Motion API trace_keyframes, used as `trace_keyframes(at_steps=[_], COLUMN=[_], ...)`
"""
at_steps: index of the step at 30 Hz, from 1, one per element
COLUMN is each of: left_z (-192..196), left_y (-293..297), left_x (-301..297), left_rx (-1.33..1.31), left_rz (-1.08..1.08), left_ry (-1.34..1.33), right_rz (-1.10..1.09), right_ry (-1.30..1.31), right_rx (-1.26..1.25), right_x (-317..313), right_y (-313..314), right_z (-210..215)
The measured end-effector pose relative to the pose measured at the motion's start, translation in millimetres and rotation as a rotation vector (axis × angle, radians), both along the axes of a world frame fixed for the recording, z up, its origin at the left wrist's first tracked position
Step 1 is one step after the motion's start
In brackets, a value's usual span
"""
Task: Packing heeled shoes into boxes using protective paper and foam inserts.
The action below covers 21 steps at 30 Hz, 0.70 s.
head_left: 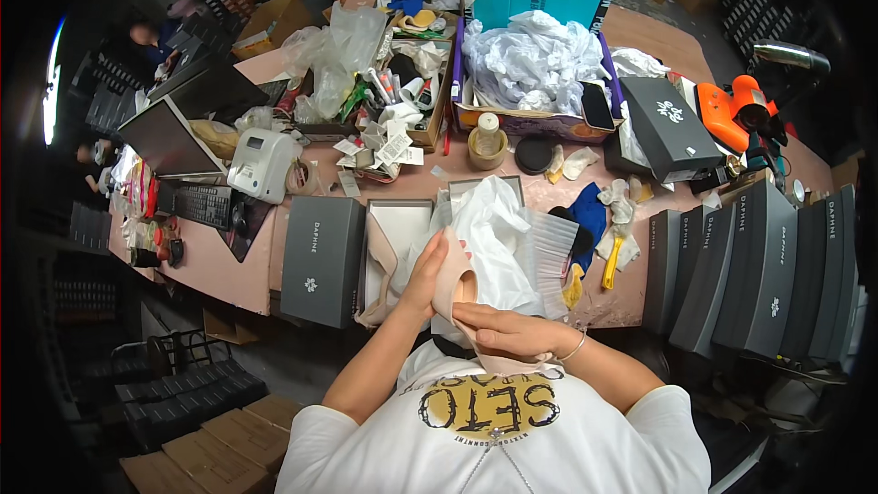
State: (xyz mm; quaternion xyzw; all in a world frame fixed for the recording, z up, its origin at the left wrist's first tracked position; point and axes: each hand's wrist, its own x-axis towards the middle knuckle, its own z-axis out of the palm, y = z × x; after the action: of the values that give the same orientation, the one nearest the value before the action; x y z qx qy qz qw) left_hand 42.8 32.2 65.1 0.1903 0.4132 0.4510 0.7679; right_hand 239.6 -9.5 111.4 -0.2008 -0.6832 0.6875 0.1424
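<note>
Close in front of my chest I hold a beige shoe (447, 285), tilted with its opening towards my right. My left hand (425, 276) is wrapped round its upper part. My right hand (517, 331) grips the lower part, with fingertips at the edge of the opening. A second beige shoe (380, 252) lies just left of it, in an open grey shoebox (402, 209). White tissue paper (494, 242) spills over the box, partly hiding it. On its right lies a clear ribbed plastic sheet (549, 261).
A closed dark grey shoebox (318, 261) lies at left, and several more (759, 265) stand upright at right. Behind are a carton of crumpled paper (530, 64), a small jar (487, 142), a yellow-handled tool (611, 263), a blue cloth (585, 220) and a label printer (261, 165).
</note>
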Motion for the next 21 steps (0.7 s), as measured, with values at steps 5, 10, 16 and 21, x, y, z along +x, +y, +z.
trace_keyframes(at_steps=[5, 10, 16, 21], left_z=[11, -15, -5, -70], left_y=[-55, -51, -36, -54], left_x=[12, -9, -23, -20], left_rx=[-0.062, -0.184, -0.360, -0.413], left_rz=[0.123, 0.095, 0.139, 0.226], left_ry=[0.046, -0.111, -0.274, -0.210], right_rz=[-0.163, -1.157, -0.205, 0.120], right_ry=[-0.100, -0.278, -0.407, -0.530], right_rx=[-0.092, 0.769, 0.279, 0.333], right_x=[0, 23, -34, -27], right_y=[2, 87, 44, 15], right_z=[-4, -38, -138, -107])
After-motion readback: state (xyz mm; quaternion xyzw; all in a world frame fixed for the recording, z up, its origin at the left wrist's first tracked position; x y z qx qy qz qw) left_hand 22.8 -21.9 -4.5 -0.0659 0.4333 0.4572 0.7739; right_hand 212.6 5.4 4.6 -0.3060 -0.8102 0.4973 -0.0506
